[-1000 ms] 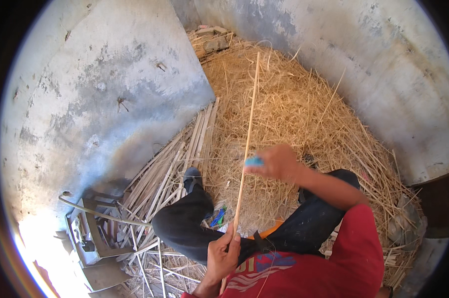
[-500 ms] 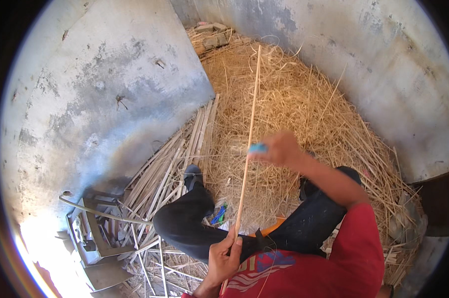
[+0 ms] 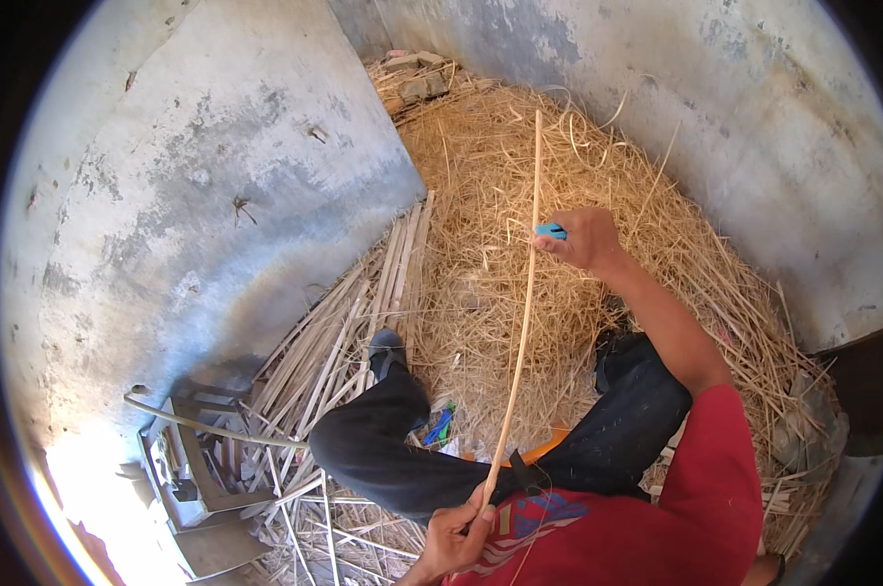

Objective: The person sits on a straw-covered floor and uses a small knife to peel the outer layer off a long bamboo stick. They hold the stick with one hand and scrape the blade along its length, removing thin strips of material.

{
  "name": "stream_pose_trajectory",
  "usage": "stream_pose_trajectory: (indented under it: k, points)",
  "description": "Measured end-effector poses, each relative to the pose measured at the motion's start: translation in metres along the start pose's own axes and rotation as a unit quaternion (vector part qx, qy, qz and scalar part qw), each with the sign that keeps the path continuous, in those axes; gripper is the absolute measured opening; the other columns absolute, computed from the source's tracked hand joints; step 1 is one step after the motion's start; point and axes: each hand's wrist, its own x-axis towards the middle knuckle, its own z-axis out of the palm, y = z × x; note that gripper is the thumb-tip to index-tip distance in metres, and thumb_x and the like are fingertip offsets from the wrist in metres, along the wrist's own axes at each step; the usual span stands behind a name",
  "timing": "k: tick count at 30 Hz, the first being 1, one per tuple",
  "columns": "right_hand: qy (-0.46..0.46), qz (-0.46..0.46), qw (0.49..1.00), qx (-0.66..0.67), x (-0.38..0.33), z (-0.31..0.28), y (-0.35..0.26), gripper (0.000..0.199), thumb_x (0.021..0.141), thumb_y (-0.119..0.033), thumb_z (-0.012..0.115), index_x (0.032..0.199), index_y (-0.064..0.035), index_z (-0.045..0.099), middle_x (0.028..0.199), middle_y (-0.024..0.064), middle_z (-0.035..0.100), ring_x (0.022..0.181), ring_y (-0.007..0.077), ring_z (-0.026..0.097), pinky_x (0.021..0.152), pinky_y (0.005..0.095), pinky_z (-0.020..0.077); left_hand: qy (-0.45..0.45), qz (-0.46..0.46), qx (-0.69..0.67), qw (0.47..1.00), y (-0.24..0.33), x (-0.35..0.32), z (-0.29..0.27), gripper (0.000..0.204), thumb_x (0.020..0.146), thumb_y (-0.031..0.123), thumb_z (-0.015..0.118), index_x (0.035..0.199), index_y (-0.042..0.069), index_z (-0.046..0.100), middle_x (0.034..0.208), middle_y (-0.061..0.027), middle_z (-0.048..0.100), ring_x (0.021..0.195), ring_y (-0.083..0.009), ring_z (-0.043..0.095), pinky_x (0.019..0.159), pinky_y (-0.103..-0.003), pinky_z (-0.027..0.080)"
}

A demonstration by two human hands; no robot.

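**Pale strip (image 3: 525,332): grip points and handling**

Position: The pale strip runs lengthwise in front of you, from your lap, between your legs, to a far end over the loose shavings (image 3: 481,283). Whether that far end touches the heap cannot be told.

Left hand (image 3: 459,537): Your thumb and fingers are closed on the near part of the strip, close to the red shirt (image 3: 608,537).

Right hand (image 3: 590,237): Your fingers are wrapped around a small blue tool (image 3: 551,231). One end of the tool meets the strip well beyond its middle; the contact edge and its pressure cannot be made out.

Handling: Treat the strip as light and springy. It bows gently along its length, so expect it to flex under side load, yet it appears stiff enough to keep its line when held at one end. The surface looks dry and smooth; it may slide or turn in a loose grip. Thin edges may splinter, and a sharp bend could crack it.

Grip: Pinch the near end between thumb and fingers, flat against the faces. Keep fingertips off the edges and clear of the tool's end.
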Motion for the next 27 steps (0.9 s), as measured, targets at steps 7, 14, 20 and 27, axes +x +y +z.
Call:
stream_pose_trajectory:
  k: [7, 14, 20, 27]
  points:
    - [-0.050, 0.340, 0.936, -0.072, -0.004, -0.020, 0.110, 0.083, 0.079, -0.085, 0.024, 0.061, -0.0111, 0.059, 0.046, -0.0016, 0.040, 0.041, 0.0125, 0.040, 0.038, 0.0296, 0.0360, -0.079, -0.116, -0.037, 0.989, 0.005, -0.038, -0.006, 0.046, 0.096, 0.035, 0.056, 0.135, 0.010, 0.053, 0.090, 0.0014, 0.060, 0.075, -0.0081, 0.053, 0.063, -0.021, 0.042]
    - [-0.173, 0.417, 0.890, 0.072, 0.010, -0.029, 0.069, 0.074, 0.083, -0.082, 0.027, 0.053, -0.0156, 0.035, 0.049, -0.0075, 0.029, 0.041, 0.0091, 0.029, 0.039, 0.0289, 0.0236, -0.050, -0.120, -0.187, 0.974, -0.035, -0.029, -0.017, 0.037, 0.097, 0.006, 0.051, 0.134, -0.001, 0.048, 0.062, 0.0035, 0.048, 0.052, -0.0027, 0.041, 0.049, -0.019, 0.036]
    - [-0.022, 0.394, 0.911, 0.120, -0.029, -0.120, 0.023, 0.069, 0.091, -0.066, 0.041, 0.076, -0.0016, 0.061, 0.059, 0.0039, 0.048, 0.055, 0.0175, 0.047, 0.057, 0.0374, 0.0404, -0.056, -0.081, -0.195, 0.976, -0.037, 0.007, -0.025, 0.040, 0.099, 0.011, 0.047, 0.136, -0.003, 0.044, 0.058, 0.0013, 0.047, 0.048, -0.0043, 0.042, 0.045, -0.021, 0.034]
    - [0.015, 0.565, 0.824, -0.049, -0.253, -0.087, 0.086, 0.069, 0.094, -0.058, 0.040, 0.125, 0.0019, 0.056, 0.105, 0.0232, 0.064, 0.096, 0.0355, 0.061, 0.086, 0.0428, 0.0452, 0.046, -0.029, -0.096, 0.994, -0.020, 0.054, -0.032, 0.043, 0.099, 0.009, 0.042, 0.141, 0.000, 0.038, 0.058, -0.0018, 0.055, 0.040, -0.0037, 0.043, 0.039, -0.017, 0.036]
